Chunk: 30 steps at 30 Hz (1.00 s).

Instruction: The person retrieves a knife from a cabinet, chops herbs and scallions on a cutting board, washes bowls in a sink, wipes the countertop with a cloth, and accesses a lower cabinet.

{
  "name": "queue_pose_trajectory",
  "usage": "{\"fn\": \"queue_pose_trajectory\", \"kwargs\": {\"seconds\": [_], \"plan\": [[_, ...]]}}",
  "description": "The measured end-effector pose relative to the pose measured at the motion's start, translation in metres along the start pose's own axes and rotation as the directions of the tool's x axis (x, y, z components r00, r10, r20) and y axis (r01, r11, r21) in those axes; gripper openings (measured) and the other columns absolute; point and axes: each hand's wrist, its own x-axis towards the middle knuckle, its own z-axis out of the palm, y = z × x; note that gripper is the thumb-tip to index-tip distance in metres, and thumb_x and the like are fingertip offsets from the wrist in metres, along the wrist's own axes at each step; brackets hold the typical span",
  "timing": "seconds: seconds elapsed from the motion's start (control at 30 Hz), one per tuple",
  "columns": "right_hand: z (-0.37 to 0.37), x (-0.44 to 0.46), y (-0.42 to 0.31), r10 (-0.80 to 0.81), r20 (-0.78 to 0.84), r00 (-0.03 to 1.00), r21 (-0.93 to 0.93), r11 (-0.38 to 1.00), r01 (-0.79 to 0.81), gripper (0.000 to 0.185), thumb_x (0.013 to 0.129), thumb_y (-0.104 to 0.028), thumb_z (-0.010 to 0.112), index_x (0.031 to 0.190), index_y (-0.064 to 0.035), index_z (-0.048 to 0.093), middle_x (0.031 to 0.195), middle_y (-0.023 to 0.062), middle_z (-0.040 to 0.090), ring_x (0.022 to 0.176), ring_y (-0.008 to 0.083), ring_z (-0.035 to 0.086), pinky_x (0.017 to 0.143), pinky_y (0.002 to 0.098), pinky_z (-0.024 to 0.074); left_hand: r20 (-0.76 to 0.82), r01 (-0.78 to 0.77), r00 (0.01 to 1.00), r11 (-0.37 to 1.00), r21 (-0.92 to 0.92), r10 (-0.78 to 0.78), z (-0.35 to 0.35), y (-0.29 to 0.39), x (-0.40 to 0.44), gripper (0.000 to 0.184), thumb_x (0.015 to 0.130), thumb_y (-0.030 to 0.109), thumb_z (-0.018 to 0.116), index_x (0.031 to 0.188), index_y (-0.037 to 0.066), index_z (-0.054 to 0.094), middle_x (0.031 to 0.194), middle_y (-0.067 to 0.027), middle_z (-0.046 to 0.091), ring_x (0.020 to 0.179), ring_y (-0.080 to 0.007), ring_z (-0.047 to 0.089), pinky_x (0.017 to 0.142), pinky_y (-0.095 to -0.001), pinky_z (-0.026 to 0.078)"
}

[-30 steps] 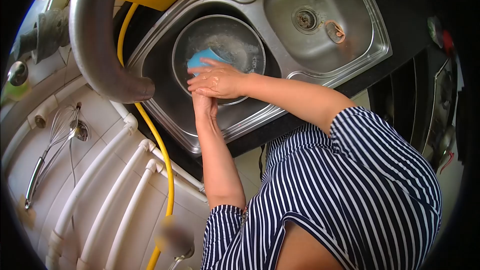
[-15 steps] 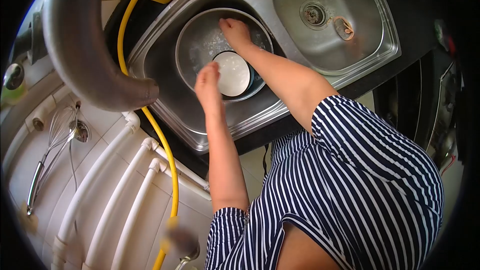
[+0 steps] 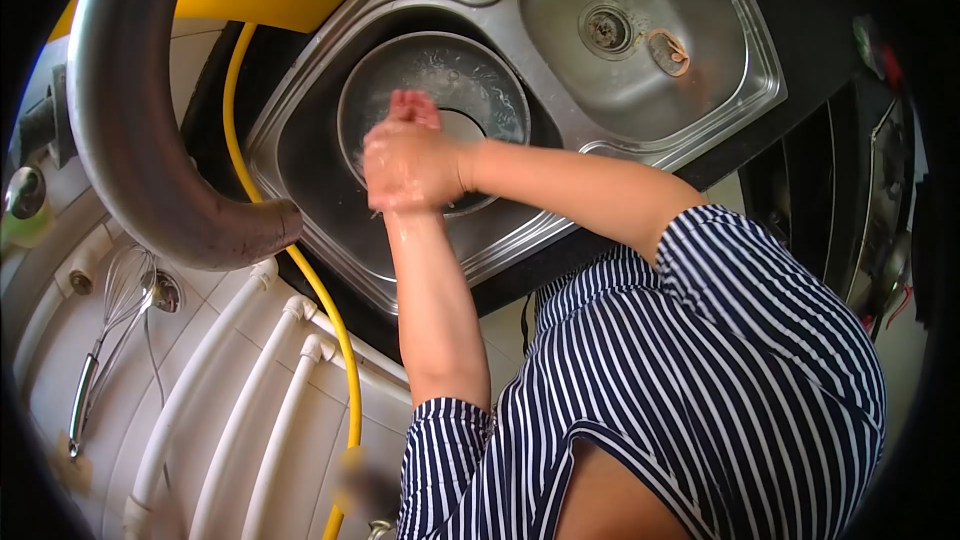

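Note:
A round metal basin (image 3: 362, 90) sits in the left bowl of the steel sink (image 3: 330, 230). Over its near-left part, my right hand (image 3: 412, 168) wraps round my left hand (image 3: 414, 108) and wrist, both wet. The fingers of my left hand stick out beyond the right one, smeared by motion, so their hold is unclear. Just beyond the hands, a white bowl with a dark rim (image 3: 462, 128) shows in the basin, partly covered by my right hand and wrist.
A thick curved metal pipe (image 3: 110, 130) looms at the left, near a yellow hose (image 3: 325, 290) and white pipes (image 3: 215, 360). The right sink bowl (image 3: 690, 0) holds a drain and a small oval object with an orange-brown band (image 3: 668, 52). A whisk (image 3: 95, 360) lies lower left.
The blue cloth seen first is out of sight. My hands parted, showing the white bowl, and have come together again, my right hand now round my left.

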Motion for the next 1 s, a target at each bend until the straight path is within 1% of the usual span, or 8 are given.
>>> {"fn": "queue_pose_trajectory", "kwargs": {"seconds": [0.07,0.3,0.37,0.4,0.63,0.7,0.8,1.0], "plan": [[-0.004,0.008,0.022,0.058,0.15,0.987,-0.177,0.984,-0.031,0.025,0.096,-0.034,0.061,0.093,-0.0125,0.074,0.088,0.0112,0.07,0.114,0.0283,0.06,0.1,0.0487,0.0465,-0.466,0.199,0.883,0.85,0.488,0.061,0.034,-0.014,0.005,0.052,0.103,0.034,0.045,0.137,-0.004,0.05,0.144,-0.0164,0.051,0.137,-0.0318,0.045,0.118,-0.0485,0.034],[0.038,0.013,0.119,0.626,-0.509,0.591,0.3,0.773,-0.56,0.033,0.102,-0.029,0.048,0.101,-0.0045,0.07,0.092,0.0214,0.071,0.084,0.0403,0.069,0.076,0.0497,0.0551,-0.631,0.021,0.588,0.77,0.638,0.507,0.036,0.014,-0.016,0.036,0.101,0.014,0.052,0.134,0.002,0.055,0.143,-0.0153,0.054,0.137,-0.032,0.047,0.118,-0.0468,0.035],[0.025,0.017,0.113,0.768,0.379,0.516,0.907,-0.196,-0.373,0.031,0.104,-0.028,0.051,0.097,-0.0024,0.069,0.09,0.0191,0.072,0.078,0.0352,0.071,0.067,0.049,0.0563,-0.658,0.024,0.561,0.785,0.619,0.502,0.033,0.018,-0.014,0.034,0.1,0.012,0.052,0.132,0.002,0.056,0.141,-0.0148,0.057,0.135,-0.031,0.049,0.116,-0.0461,0.038],[0.021,0.017,0.107,0.687,0.42,0.593,0.9,-0.231,-0.37,0.033,0.104,-0.031,0.056,0.092,-0.0027,0.068,0.083,0.015,0.07,0.069,0.0253,0.069,0.059,0.0406,0.0558,-0.651,0.021,0.595,0.801,0.598,0.471,0.032,0.019,-0.011,0.032,0.101,0.013,0.05,0.13,0.001,0.056,0.138,-0.0155,0.058,0.132,-0.031,0.052,0.115,-0.0457,0.039],[-0.036,0.022,-0.033,0.433,0.333,0.838,0.855,0.237,-0.462,0.05,0.097,-0.052,0.062,0.076,-0.007,0.069,0.066,0.0001,0.063,0.061,0.0082,0.056,0.068,0.0294,0.052,-0.103,0.003,0.995,0.996,-0.085,-0.012,-0.036,0.031,0.005,0.038,0.105,0.021,0.04,0.129,-0.005,0.054,0.126,-0.0168,0.062,0.119,-0.031,0.06,0.109,-0.0439,0.044],[-0.005,0.008,-0.048,0.089,-0.113,0.99,0.591,0.807,-0.005,0.048,0.091,-0.051,0.064,0.07,-0.0079,0.068,0.067,0.0028,0.065,0.069,0.0137,0.06,0.086,0.0407,0.0494,-0.306,-0.088,0.949,0.996,-0.012,0.08,-0.001,0.019,0.007,0.048,0.1,0.03,0.048,0.131,-0.007,0.051,0.115,-0.0123,0.063,0.113,-0.025,0.061,0.109,-0.0415,0.044],[-0.001,-0.003,-0.052,-0.307,-0.107,0.946,0.192,0.927,0.323,0.038,0.09,-0.04,0.066,0.065,-0.0127,0.066,0.07,0.0026,0.066,0.086,0.022,0.064,0.101,0.0424,0.042,-0.368,-0.134,0.899,0.948,0.29,0.239,0.029,0.002,0.002,0.062,0.094,0.036,0.056,0.135,-0.009,0.046,0.108,-0.0097,0.064,0.108,-0.0202,0.061,0.11,-0.0392,0.042],[-0.018,0.016,0.01,0.233,0.007,0.973,-0.089,0.969,-0.231,0.047,0.094,-0.043,0.045,0.08,-0.0106,0.076,0.092,0.0165,0.074,0.088,0.0416,0.069,0.081,0.0546,0.0532,-0.445,0.183,0.895,0.898,0.4,0.016,0.069,-0.016,-0.013,0.046,0.103,0.028,0.046,0.141,0.001,0.05,0.142,-0.0142,0.058,0.138,-0.0283,0.048,0.119,-0.044,0.032]]}}
